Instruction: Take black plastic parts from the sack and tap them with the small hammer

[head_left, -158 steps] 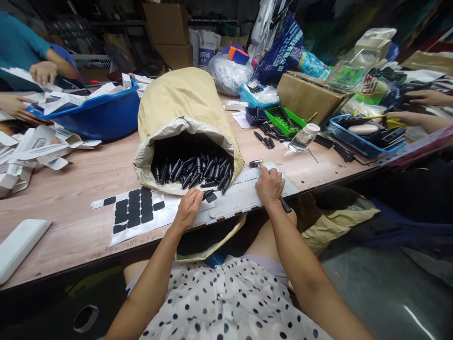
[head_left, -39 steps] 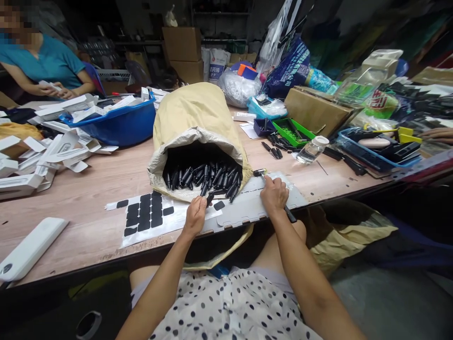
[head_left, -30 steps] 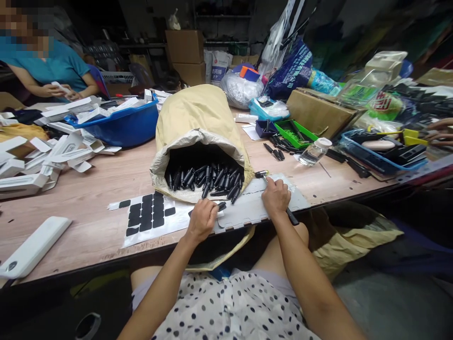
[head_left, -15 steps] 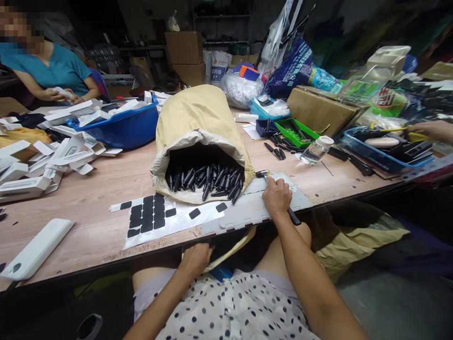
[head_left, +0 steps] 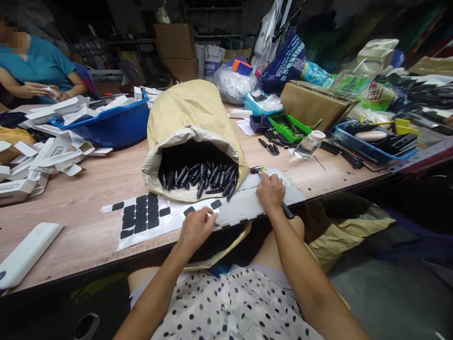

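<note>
My right hand [head_left: 271, 192] is wrapped around the handle of a small hammer [head_left: 256, 169], whose head rests at the far side of a grey board [head_left: 231, 212] on the table's front edge. Over the right part of a white sheet with black stickers [head_left: 140, 216] hovers my left hand [head_left: 197, 229], fingers curled and thumb against the index finger. Whatever may be pinched there is too small to make out. Behind both hands lies a beige sack [head_left: 187, 108], its mouth towards me, filled with black pen-like plastic parts [head_left: 201, 178].
White boxes [head_left: 53, 156] and a blue basin [head_left: 109, 125] occupy the left, near a white device [head_left: 30, 255]. A green tray [head_left: 288, 127], a clear jar [head_left: 308, 145] and a blue basket [head_left: 375, 146] stand right. A co-worker [head_left: 38, 71] sits at back left.
My left hand has risen from below the table edge to over the sticker sheet. My right hand keeps its grip on the hammer. The whole view has shifted slightly.
</note>
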A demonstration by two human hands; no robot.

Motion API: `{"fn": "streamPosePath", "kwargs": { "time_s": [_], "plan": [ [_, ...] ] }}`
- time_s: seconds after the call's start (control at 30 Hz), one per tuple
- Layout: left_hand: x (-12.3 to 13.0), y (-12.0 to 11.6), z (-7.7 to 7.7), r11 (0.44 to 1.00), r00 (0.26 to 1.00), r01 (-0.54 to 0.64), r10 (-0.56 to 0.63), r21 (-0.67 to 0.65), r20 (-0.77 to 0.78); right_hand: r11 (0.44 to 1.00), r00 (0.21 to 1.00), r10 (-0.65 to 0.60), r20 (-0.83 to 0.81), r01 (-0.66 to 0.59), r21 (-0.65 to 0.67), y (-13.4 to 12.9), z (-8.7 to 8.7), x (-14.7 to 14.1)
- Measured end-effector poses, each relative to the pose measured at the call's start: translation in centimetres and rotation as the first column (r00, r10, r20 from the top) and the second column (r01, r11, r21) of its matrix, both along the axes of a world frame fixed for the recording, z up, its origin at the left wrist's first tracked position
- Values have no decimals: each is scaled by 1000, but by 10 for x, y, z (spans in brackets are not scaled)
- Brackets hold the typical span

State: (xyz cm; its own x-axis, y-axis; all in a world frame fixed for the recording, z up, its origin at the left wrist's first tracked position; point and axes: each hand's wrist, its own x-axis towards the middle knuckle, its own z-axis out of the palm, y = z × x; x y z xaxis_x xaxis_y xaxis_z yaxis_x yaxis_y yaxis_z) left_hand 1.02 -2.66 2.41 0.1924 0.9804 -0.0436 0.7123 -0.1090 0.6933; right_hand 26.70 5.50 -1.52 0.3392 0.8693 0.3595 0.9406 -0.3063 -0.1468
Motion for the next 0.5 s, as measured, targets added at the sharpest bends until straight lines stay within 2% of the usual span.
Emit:
{"fn": "streamPosePath", "kwargs": {
  "time_s": [0.1, 0.2, 0.3, 0.4, 0.5],
  "plan": [
    [-5, 38, -4, 946, 966, -234, 252, 226, -53, 1000, 1000, -1, -4, 1, -14, 0, 1, -1],
    [-11, 66, -13, 911, 925, -330, 365, 249, -109, 999, 1000, 3, -9, -3, -34, 0, 2, -3],
    [-18, 74, -18, 919, 919, -338, 368, 201, -139, 999, 1000, -2, -16, 1, -40, 0, 4, -4],
    [-22, 65, -16, 922, 939, -304, 332, 241, -87, 999, 1000, -9, -27, 8, -36, -1, 5, -6],
    [-17, 47, -14, 935, 980, -181, 196, 306, -21, 999, 998, -24, -62, 21, -46, -1, 9, -7]
  ]
}}
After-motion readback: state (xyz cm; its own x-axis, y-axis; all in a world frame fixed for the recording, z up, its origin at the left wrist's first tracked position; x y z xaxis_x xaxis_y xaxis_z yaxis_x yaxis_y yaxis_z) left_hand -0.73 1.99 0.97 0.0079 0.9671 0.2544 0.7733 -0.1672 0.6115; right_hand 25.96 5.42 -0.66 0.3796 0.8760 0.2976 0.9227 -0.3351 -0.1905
